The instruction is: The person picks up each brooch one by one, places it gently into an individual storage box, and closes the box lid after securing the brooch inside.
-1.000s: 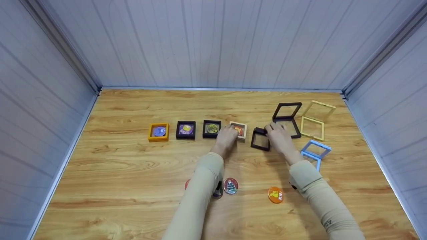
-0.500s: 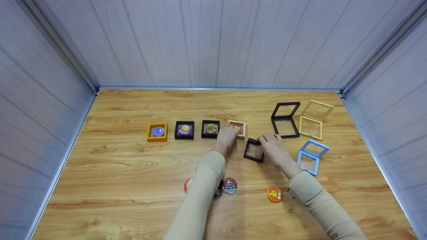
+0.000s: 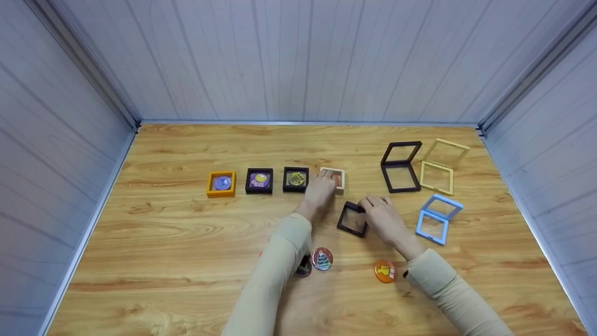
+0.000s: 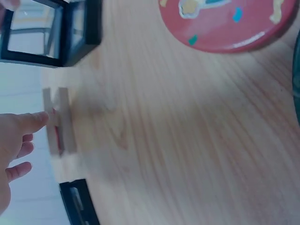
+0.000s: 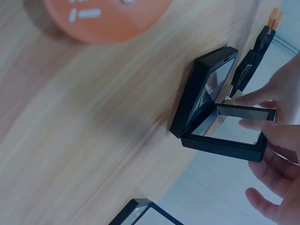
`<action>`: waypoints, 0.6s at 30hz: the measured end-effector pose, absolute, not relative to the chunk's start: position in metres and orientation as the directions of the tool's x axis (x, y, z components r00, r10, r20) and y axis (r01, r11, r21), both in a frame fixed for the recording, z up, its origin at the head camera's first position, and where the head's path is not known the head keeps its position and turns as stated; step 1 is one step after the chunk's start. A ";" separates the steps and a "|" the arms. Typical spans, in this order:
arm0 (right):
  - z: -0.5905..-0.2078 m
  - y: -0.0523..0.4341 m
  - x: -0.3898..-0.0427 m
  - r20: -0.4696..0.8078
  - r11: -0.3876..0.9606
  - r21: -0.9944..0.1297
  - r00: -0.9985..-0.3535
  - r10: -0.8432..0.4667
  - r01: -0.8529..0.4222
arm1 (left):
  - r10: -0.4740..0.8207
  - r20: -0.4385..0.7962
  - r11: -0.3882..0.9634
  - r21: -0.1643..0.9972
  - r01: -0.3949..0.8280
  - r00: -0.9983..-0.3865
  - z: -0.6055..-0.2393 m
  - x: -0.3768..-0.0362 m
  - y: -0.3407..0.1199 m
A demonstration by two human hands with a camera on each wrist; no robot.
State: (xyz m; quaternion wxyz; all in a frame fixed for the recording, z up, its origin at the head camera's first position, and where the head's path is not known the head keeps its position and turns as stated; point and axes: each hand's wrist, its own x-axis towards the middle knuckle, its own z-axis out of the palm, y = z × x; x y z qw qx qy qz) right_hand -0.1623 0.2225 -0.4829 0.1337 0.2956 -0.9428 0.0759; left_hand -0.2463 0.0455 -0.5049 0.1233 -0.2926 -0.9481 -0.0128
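My left hand (image 3: 319, 190) rests on the cream display frame (image 3: 342, 182), which encloses a red badge partly covered by the fingers. In the left wrist view its extended index finger touches the frame's (image 4: 69, 122) edge, the other fingers loosely bent. My right hand (image 3: 383, 219) pinches one half of a small black display frame (image 5: 225, 146) between thumb and fingers. That hinged frame stands partly open, its lower half at the tabletop, with clear film in both halves and nothing between them.
Left of the cream frame stand two black frames (image 3: 296, 189) (image 3: 259, 190) and an orange frame (image 3: 221, 193), each with a badge. Open black (image 3: 405, 190), yellow (image 3: 437, 191) and blue (image 3: 431, 239) frames stand right. Nearer lie a Christmas-tree badge (image 3: 322, 259), an orange badge (image 3: 385, 271) and a dark badge (image 3: 303, 269).
My right hand has brought the small black frame nearer and to the left, away from the larger open black one. The left hand stays at the cream frame.
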 end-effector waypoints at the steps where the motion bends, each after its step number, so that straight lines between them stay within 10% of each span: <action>1: -0.483 0.223 -0.162 0.299 0.813 -0.078 -0.791 -0.533 -0.577 | 0.558 0.249 0.824 -0.046 0.565 -0.792 -0.503 -0.245 0.045; 18: -0.484 0.225 -0.159 0.292 0.757 -0.325 -0.822 -0.489 -0.567 | 0.554 0.113 0.789 0.247 0.563 -0.825 -0.496 -0.198 -0.001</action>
